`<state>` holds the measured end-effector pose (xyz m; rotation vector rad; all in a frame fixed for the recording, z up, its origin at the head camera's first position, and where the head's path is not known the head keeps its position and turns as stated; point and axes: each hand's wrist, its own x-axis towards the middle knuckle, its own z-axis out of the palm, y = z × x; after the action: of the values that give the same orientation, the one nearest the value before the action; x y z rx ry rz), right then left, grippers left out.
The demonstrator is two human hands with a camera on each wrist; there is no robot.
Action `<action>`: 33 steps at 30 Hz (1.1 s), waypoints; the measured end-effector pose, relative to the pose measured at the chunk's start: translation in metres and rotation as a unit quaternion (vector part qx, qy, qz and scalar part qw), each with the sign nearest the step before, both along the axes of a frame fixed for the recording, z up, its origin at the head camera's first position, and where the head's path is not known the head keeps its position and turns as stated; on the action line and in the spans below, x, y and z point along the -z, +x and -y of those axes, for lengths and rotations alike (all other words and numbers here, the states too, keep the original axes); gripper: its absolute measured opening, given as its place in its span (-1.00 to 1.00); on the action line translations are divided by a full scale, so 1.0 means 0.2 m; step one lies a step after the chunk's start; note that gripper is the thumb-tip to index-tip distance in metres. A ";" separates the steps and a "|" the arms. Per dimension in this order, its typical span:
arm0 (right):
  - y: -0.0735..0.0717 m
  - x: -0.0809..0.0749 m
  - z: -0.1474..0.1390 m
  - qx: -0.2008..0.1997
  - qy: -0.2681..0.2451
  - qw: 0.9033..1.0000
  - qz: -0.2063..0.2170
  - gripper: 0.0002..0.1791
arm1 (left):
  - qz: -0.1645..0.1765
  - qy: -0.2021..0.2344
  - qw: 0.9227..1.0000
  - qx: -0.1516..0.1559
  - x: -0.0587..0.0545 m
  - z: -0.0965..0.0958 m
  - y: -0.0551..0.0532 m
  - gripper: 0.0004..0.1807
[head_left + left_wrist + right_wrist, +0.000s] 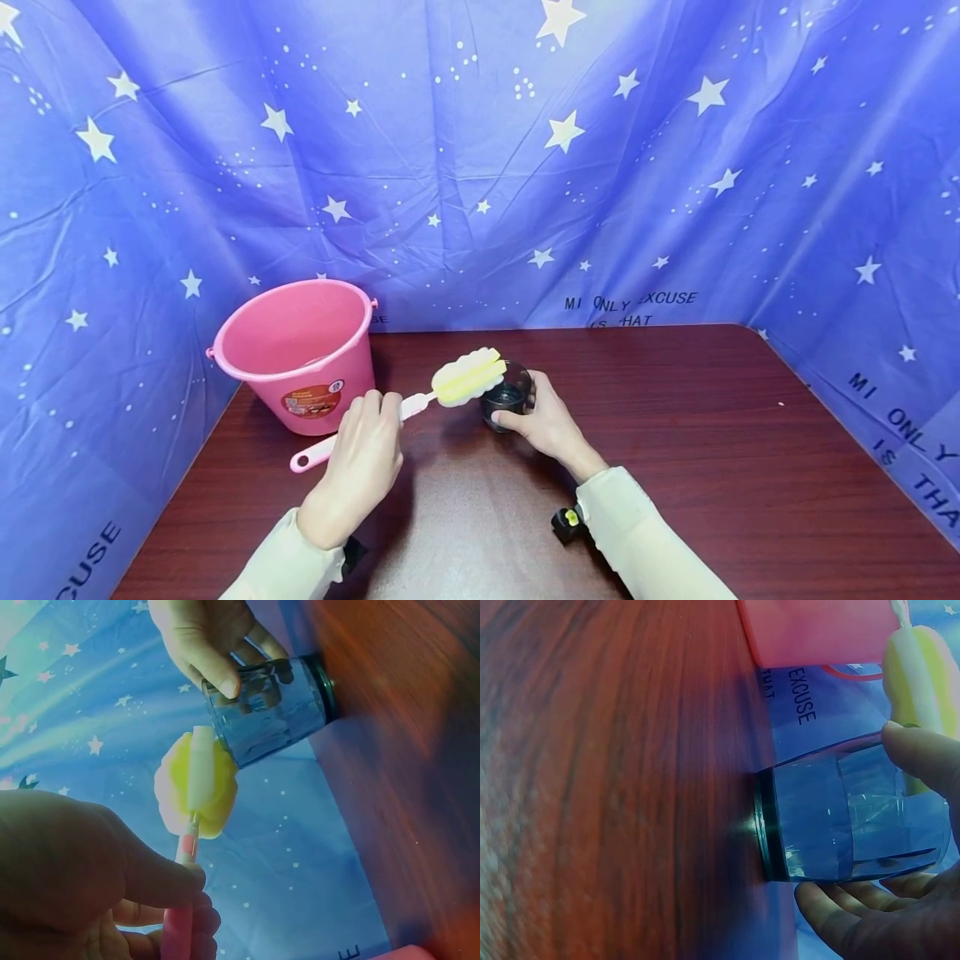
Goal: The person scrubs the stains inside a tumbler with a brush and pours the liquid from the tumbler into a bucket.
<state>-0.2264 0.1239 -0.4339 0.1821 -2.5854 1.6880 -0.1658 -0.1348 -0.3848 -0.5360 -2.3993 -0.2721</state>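
the left hand (363,454) grips the brush (415,406) by its handle (315,453); the long axis slants through those fingers, handle end behind them, sponge head (467,379) ahead, pointing towards the right hand (551,421), whose thumb and fingers grip the upright glass (504,400) between them, rim near the sponge head.

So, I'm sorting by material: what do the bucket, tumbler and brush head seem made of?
Bucket: probably plastic; evenly pink, smooth, with a soft sheen. Tumbler: glass or clear plastic, glossy; see-through with bright glints. Brush head: likely matte foam, puffy and scalloped.
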 end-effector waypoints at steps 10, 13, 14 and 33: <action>0.00 0.00 0.00 0.003 0.000 1.000 -0.004 -0.20 | -0.001 -0.025 1.000 0.004 -0.06 0.01 -0.01 -0.77; 0.00 0.00 0.00 0.004 0.001 1.000 -0.005 -0.20 | 0.003 -0.032 0.999 0.008 -0.07 0.02 -0.01 -0.76; 0.00 0.00 0.00 0.003 0.001 1.000 -0.005 -0.20 | 0.003 -0.036 0.999 0.009 -0.08 0.02 -0.01 -0.75; 0.00 0.00 0.00 -0.001 -0.001 1.000 -0.008 -0.18 | 0.001 -0.098 0.995 0.004 -0.17 0.01 -0.04 -0.74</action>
<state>-0.2256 0.1238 -0.4331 0.1970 -2.5736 1.6826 -0.1742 -0.1371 -0.3503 -0.6326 -2.4399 -0.0403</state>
